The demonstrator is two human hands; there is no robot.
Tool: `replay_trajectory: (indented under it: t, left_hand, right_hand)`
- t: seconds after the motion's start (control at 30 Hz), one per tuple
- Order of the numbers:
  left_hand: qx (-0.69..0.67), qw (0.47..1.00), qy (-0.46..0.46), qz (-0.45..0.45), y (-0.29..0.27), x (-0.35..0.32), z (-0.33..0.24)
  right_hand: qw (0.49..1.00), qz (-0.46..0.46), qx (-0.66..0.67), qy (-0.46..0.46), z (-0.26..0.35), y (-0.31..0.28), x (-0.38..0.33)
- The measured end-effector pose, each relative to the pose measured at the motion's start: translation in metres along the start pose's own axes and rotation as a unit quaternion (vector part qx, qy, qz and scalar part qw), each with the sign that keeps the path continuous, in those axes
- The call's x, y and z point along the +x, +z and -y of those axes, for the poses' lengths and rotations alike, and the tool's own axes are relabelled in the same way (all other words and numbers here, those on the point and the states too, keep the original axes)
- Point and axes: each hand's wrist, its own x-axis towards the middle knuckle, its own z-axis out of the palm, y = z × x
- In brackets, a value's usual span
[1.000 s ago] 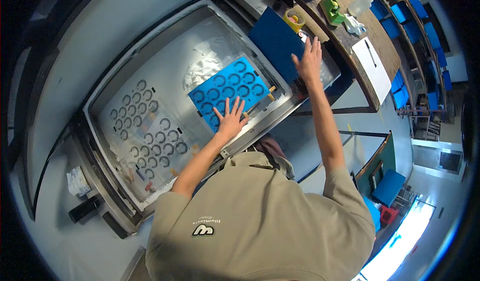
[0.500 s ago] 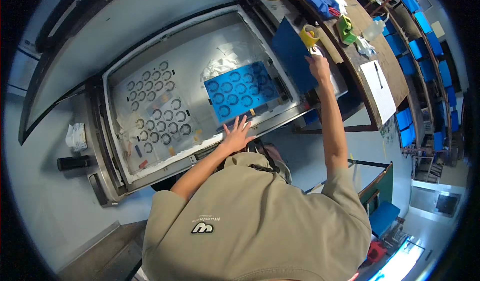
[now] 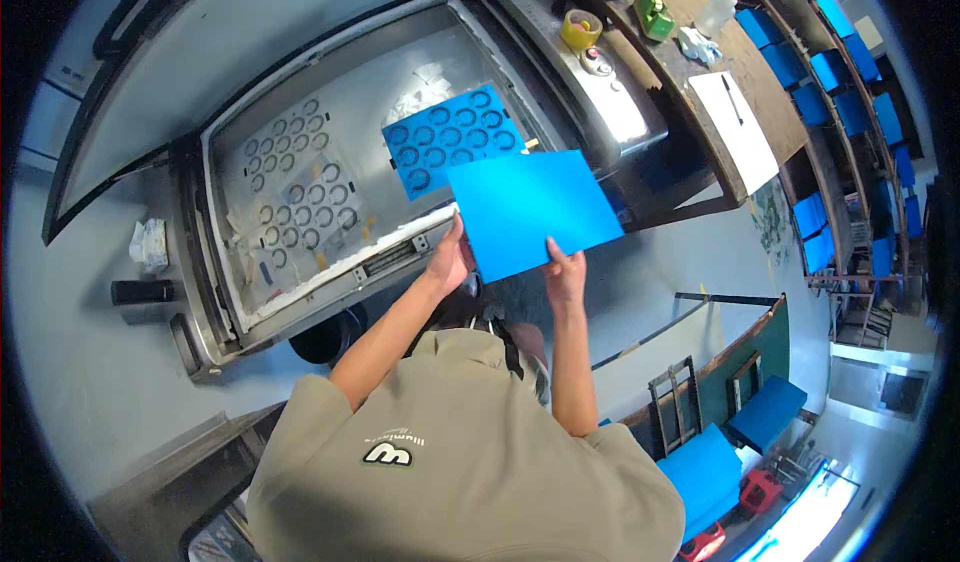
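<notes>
Sheet metal-flat and plain blue: the plain blue sheet (image 3: 535,212) is held in both hands, tilted, over the near right corner of the framed bed (image 3: 350,62), which is hidden behind it. Its left edge is gripped low down by the left hand (image 3: 452,259), with the thumb set against the margin. Its near edge is pinched by the right hand (image 3: 566,277), with the thumb laid on the upper face. Both hands are clamped on the sheet, but whether the fingers underneath are spread or together cannot be told.

On the bed, a ring-marked blue sheet (image 3: 450,134) is laid near the right edge, and its near corner is partly overlapped in view by the held sheet. Crumpled white material (image 3: 425,87) is seen just beyond it. Toward the bed's left edge, two groups of dark rings (image 3: 310,212) are set out.

Between the bed and the wooden counter (image 3: 775,107), a yellow tape roll (image 3: 580,30) is placed on a metal ledge (image 3: 625,112). Near the counter's near corner, white paper (image 3: 735,152) is topped by a pen (image 3: 734,100). Farther along its left edge, a green tape dispenser (image 3: 654,14) is placed near a clear bottle (image 3: 716,14).
</notes>
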Motion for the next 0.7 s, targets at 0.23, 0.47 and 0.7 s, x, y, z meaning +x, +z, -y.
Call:
replay_trajectory:
  t: [0.23,0.47,0.7]
  left_hand:
    - [0.097,0.992,0.047,-0.07,-0.023,-0.052,-0.004]
    - [0.113,0.991,0.035,-0.064,-0.043,-0.086,-0.034]
    - [0.167,0.984,0.031,-0.061,-0.069,-0.113,-0.113]
  right_hand:
    - [0.994,-0.043,0.065,0.078,-0.053,-0.035,-0.058]
    - [0.987,-0.135,0.086,0.011,-0.024,-0.055,-0.062]
    - [0.996,-0.011,-0.048,0.078,-0.032,-0.027,-0.064]
